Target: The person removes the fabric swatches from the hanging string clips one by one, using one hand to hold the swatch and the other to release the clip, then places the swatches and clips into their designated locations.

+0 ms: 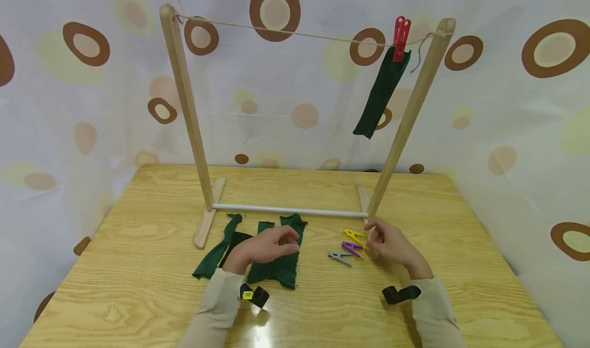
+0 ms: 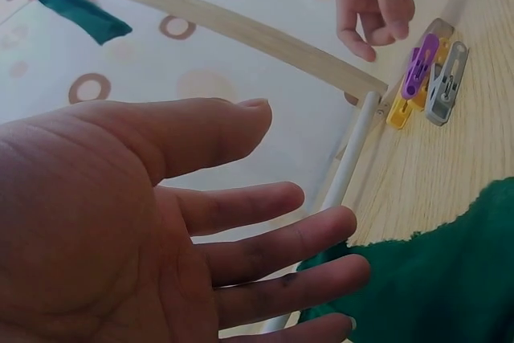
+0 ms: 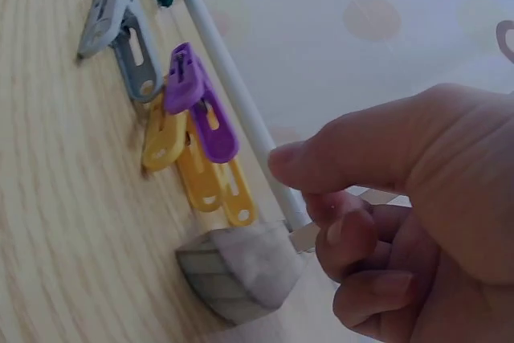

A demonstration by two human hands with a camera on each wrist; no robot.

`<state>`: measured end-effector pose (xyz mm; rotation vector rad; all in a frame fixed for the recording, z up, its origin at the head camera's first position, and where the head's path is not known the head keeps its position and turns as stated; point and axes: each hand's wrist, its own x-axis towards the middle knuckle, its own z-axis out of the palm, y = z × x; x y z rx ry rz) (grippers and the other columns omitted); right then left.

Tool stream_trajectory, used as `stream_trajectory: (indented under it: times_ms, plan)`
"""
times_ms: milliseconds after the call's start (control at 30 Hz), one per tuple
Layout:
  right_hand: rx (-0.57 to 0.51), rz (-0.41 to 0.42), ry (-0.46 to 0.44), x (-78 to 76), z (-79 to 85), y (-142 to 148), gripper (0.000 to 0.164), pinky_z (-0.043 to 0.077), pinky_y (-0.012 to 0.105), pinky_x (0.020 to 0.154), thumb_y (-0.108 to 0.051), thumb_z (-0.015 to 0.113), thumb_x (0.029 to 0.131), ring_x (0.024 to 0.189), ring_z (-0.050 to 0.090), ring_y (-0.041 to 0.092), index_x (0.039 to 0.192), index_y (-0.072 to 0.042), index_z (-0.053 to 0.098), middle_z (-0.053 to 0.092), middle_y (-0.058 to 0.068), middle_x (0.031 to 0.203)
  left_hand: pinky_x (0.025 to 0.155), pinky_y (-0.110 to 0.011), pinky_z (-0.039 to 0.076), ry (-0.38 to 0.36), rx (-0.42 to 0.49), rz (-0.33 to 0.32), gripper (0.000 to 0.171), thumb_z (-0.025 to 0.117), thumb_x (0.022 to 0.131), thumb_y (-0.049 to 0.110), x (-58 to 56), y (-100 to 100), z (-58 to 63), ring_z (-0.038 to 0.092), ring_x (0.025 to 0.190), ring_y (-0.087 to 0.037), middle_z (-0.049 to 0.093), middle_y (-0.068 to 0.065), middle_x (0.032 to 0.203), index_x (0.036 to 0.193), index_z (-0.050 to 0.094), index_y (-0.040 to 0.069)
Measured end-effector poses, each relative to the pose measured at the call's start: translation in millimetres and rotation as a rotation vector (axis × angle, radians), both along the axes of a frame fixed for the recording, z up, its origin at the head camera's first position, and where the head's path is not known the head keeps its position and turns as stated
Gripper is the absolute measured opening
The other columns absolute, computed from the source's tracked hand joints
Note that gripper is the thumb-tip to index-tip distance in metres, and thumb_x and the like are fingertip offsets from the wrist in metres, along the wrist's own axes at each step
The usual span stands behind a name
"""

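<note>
My left hand point(image 1: 267, 244) hovers over the dark green cloth strips point(image 1: 286, 268), its fingers spread and relaxed in the left wrist view, nothing in its grasp. To the right, my right hand point(image 1: 391, 243) is beside a small group of clothespins, with fingers loosely curled and nothing between thumb and fingertips. The group has a grey clothespin point(image 1: 340, 258), a purple clothespin point(image 3: 201, 102) and yellow clothespins point(image 3: 201, 174), the purple overlapping the yellow. Above, a red clothespin point(image 1: 401, 38) pins one green cloth strip point(image 1: 382, 94) near the right end of the string point(image 1: 295, 33).
A wooden frame stands at the back, with a left post point(image 1: 186, 102), a right post point(image 1: 410, 117) and a white crossbar point(image 1: 286, 210) low between them. Its feet rest on the wood-grain table point(image 1: 115, 286). A patterned cloth backdrop point(image 1: 295, 143) closes off the rear.
</note>
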<state>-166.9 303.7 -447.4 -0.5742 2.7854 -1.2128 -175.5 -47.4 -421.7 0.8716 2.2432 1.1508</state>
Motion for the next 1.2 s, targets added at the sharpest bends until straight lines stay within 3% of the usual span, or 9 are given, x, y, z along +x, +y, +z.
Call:
stream_trajectory:
  times_ms: [233, 467, 700, 867, 933, 1033, 1100, 1200]
  plan:
    - [-0.042, -0.034, 0.051, 2.0, 3.9, -1, 0.028, 0.037, 0.019, 0.050, 0.004, 0.068, 0.084, 0.059, 0.042, 0.002, 0.109, 0.005, 0.055, 0.052, 0.004, 0.076, 0.085, -0.036, 0.048, 0.007, -0.005, -0.016, 0.038, 0.050, 0.101, 0.025, -0.1, 3, 1.3, 0.059, 0.102, -0.024, 0.061, -0.010, 0.113, 0.129, 0.051, -0.002]
    - [-0.128, -0.018, 0.093, 2.8, 5.7, -4, 0.024, 0.039, 0.020, 0.050, 0.007, 0.064, 0.085, 0.059, 0.043, 0.001, 0.106, 0.010, 0.054, 0.052, 0.004, 0.075, 0.086, -0.037, 0.048, 0.030, 0.005, -0.025, 0.038, 0.050, 0.101, 0.025, -2.1, 8, -0.6, 0.059, 0.101, -0.023, 0.062, -0.009, 0.112, 0.128, 0.052, -0.001]
    - [-0.143, -0.015, 0.030, 4.5, 6.7, -12, 0.017, 0.042, 0.021, 0.053, 0.001, 0.057, 0.093, 0.061, 0.046, 0.002, 0.107, 0.010, 0.054, 0.055, 0.010, 0.078, 0.087, -0.038, 0.048, 0.028, 0.032, -0.038, 0.038, 0.050, 0.101, 0.025, 2.8, 7, -5.5, 0.060, 0.102, -0.024, 0.063, -0.008, 0.111, 0.127, 0.052, -0.002]
    - [-0.172, -0.004, 0.000, 4.9, 11.2, -20, 0.018, 0.044, 0.022, 0.053, 0.000, 0.054, 0.095, 0.060, 0.048, 0.006, 0.109, 0.011, 0.053, 0.055, 0.013, 0.078, 0.087, -0.036, 0.047, 0.005, 0.096, -0.002, 0.035, 0.049, 0.102, 0.026, 5.5, 1, -3.9, 0.059, 0.101, -0.022, 0.062, -0.008, 0.111, 0.126, 0.053, 0.000]
    - [-0.183, -0.010, 0.004, 7.2, 13.5, -20, 0.017, 0.045, 0.024, 0.053, -0.001, 0.053, 0.097, 0.059, 0.048, 0.009, 0.109, 0.010, 0.053, 0.053, 0.010, 0.078, 0.077, -0.033, 0.050, -0.016, 0.126, 0.011, 0.033, 0.049, 0.102, 0.026, 5.9, 0, -1.1, 0.059, 0.088, -0.021, 0.061, -0.008, 0.110, 0.124, 0.054, 0.002]
    - [-0.198, -0.018, 0.022, 9.4, 20.0, -16, 0.015, 0.045, 0.027, 0.052, -0.001, 0.050, 0.098, 0.056, 0.047, 0.012, 0.108, 0.009, 0.052, 0.051, 0.006, 0.079, 0.070, -0.029, 0.048, -0.007, 0.166, 0.007, 0.030, 0.048, 0.102, 0.025, 3.3, -1, 7.7, 0.056, 0.083, -0.018, 0.060, -0.009, 0.110, 0.122, 0.054, 0.004]
    - [-0.202, -0.020, 0.057, 7.7, 27.1, -14, 0.014, 0.044, 0.027, 0.051, -0.001, 0.049, 0.099, 0.055, 0.047, 0.014, 0.108, 0.008, 0.053, 0.051, 0.006, 0.078, 0.067, -0.029, 0.048, 0.043, 0.180, 0.010, 0.028, 0.048, 0.102, 0.024, -1.5, -1, 16.4, 0.055, 0.082, -0.018, 0.059, -0.009, 0.109, 0.121, 0.055, 0.004]
    - [-0.196, -0.003, 0.094, 7.4, 38.3, -12, 0.015, 0.042, 0.026, 0.049, 0.000, 0.048, 0.099, 0.054, 0.047, 0.017, 0.110, 0.009, 0.053, 0.052, 0.008, 0.077, 0.075, -0.029, 0.047, 0.108, 0.192, 0.010, 0.025, 0.048, 0.102, 0.021, -6.1, -2, 29.5, 0.055, 0.093, -0.018, 0.059, -0.010, 0.110, 0.119, 0.056, 0.004]
